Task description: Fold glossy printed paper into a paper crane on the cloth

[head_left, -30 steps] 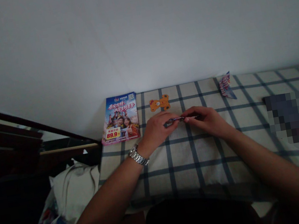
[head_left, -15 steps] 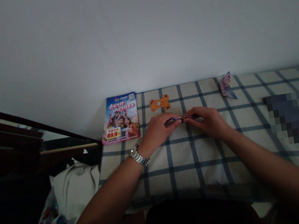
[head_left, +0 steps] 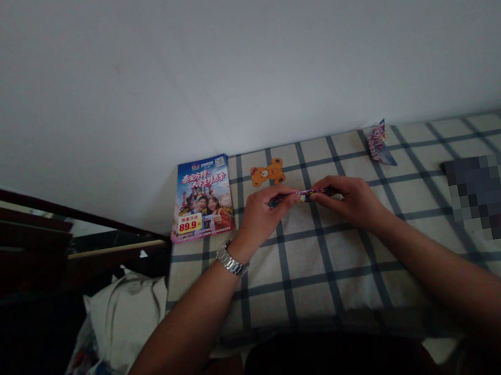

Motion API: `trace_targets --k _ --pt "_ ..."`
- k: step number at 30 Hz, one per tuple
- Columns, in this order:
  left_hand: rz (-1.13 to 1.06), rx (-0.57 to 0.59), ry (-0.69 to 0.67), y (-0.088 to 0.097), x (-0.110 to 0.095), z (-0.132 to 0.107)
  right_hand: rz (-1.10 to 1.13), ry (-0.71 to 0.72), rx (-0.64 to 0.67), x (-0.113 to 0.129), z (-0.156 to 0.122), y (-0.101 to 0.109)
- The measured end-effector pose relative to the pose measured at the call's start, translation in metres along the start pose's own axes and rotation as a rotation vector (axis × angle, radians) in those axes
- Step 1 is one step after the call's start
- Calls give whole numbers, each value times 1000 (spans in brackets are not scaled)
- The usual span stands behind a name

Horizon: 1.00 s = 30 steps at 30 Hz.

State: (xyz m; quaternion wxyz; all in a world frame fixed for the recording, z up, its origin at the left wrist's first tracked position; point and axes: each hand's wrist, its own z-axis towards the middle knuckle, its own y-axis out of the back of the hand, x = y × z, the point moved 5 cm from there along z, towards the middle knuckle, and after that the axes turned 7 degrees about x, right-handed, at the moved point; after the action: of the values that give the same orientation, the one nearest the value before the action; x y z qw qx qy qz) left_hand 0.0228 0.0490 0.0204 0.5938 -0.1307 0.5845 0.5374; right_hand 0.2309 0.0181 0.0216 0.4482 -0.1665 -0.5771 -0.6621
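head view: the left hand [head_left: 262, 216] and right hand [head_left: 347, 202] have eased slightly apart, both grips pinching a thin colourful folded strip [head_left: 314, 191] between them, held over the checked cloth [head_left: 324, 278].

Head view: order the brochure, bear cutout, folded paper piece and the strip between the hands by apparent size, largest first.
1. brochure
2. bear cutout and folded paper piece: look alike, unranked
3. strip, smallest

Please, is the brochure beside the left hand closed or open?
Closed: the brochure lies flat with only its front cover showing, beside the left hand, on the checked cloth.
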Motion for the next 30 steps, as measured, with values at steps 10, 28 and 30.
trace_targets --k 10,28,30 --pt "-8 36 -17 2 -4 1 55 -28 39 0 0 -1" --pt "135 8 -55 0 -12 -3 8 31 61 2 1 -4" --pt "163 5 -61 -2 -13 -3 -9 44 64 1 1 -5"
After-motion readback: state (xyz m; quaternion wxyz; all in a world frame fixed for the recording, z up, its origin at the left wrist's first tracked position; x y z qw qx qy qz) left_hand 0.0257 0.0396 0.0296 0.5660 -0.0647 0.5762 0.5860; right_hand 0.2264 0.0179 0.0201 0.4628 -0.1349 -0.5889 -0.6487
